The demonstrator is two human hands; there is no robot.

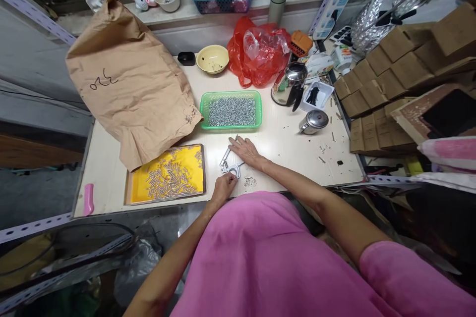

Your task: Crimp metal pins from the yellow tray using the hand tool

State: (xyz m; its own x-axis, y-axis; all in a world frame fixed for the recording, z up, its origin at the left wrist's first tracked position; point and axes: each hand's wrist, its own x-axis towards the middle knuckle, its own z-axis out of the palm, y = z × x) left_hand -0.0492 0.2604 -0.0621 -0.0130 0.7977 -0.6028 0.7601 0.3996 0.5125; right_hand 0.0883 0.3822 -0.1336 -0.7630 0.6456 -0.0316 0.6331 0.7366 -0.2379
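Note:
A silver metal hand tool lies on the table between my hands, with a long slim arm, a small coil spring and a looped end. My left hand is closed in a pinch at its looped near end; whatever sits between the fingertips is too small to make out. Over the tool's far end rests my right hand, fingers stretched out and palm down. Beyond both hands stands a green plastic basket full of small metal pins. To the left, a yellow-lined tray holds many loose metal pins.
A big brown paper sack leans over the tray's back edge. A red plastic bag, a beige bowl, a kettle and a metal cup stand behind. Cardboard boxes are stacked at right; a pink handle lies far left.

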